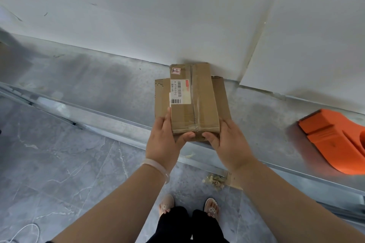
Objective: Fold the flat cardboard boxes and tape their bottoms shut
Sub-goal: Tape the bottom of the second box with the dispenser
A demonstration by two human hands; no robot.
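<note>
At the front edge of the table (118,118), I see both hands clasping the near end of the taped box (201,104): left hand (164,144) along its left side, right hand (227,144) at its right, thumbs nearly meeting. Its far end sits just beside the white wall (138,25), over wider cardboard (221,96). Grey tabletop stretches wide to the left; an orange tape dispenser (335,144) lies well apart on the right.

Plain brown cardboard box (205,104); its label (180,92) white with black barcodes, red strip. Bright orange dispenser (333,144) right of box. Mottled grey desk (98,85) under box. White wall (138,25) behind box. Grey marble floor (59,163), white veins, nearer than box. Pale white bracelet (158,167). Black trousers (173,225), beige sandals (166,204).
</note>
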